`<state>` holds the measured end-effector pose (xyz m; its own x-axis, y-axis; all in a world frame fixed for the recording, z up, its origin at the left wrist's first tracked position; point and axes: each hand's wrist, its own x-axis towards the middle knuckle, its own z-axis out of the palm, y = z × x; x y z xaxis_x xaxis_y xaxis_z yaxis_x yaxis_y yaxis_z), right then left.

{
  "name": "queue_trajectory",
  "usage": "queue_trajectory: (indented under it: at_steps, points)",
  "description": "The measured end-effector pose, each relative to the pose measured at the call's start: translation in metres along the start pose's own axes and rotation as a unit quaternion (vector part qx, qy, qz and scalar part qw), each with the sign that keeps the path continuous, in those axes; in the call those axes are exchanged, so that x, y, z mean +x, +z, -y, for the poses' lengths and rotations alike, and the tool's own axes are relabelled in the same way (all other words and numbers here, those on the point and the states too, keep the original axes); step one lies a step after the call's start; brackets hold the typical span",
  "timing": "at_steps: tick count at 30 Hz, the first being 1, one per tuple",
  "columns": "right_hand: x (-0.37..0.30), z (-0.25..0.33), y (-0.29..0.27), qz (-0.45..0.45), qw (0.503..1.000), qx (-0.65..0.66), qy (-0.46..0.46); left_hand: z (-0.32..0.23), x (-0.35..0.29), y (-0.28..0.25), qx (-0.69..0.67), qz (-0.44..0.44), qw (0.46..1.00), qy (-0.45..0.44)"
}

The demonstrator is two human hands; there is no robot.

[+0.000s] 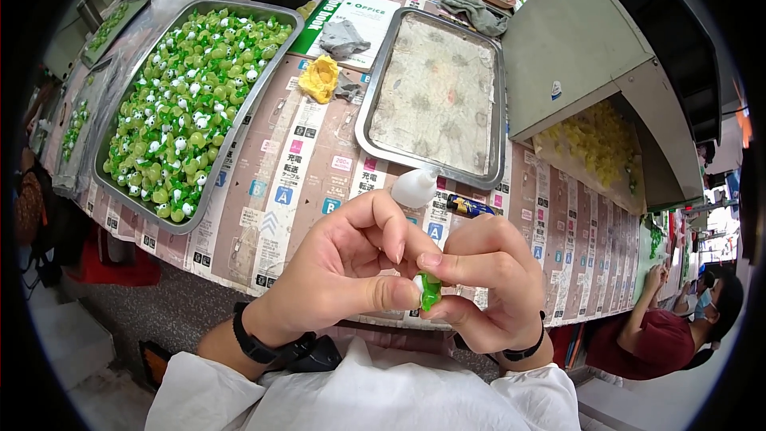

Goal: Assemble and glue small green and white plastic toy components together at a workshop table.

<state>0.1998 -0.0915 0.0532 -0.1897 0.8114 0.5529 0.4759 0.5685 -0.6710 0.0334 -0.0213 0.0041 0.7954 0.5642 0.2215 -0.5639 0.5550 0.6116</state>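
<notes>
Between my two hands, close to the table's front edge, is a small green and white plastic figure. My left hand pinches its white side with the thumb and a finger. From the other side, my right hand grips the green part between thumb and forefinger. The fingers cover much of the piece. Just beyond my fingertips lies a white squeeze bottle, and beside it a dark blue and yellow tube or battery. A metal tray at the left is heaped with similar green and white pieces.
A second metal tray has a stained pale lining. Behind my hands sit a yellow crumpled lump, grey scraps and a notebook. At right, a grey box-like housing shelters yellow pieces. A masked person sits far right.
</notes>
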Motion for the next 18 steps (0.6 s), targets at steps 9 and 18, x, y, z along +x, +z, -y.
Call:
queue_trajectory:
  at_steps: [9, 18]
  points:
    - [-0.004, 0.002, -0.013, 0.055, 0.997, -0.023, 0.049, 0.000, -0.001, 0.001, -0.027, -0.019, 0.998, -0.059]
    - [-0.004, 0.000, 0.004, 0.032, 0.999, 0.029, 0.020, -0.002, -0.001, 0.000, -0.046, 0.006, 0.998, -0.044]
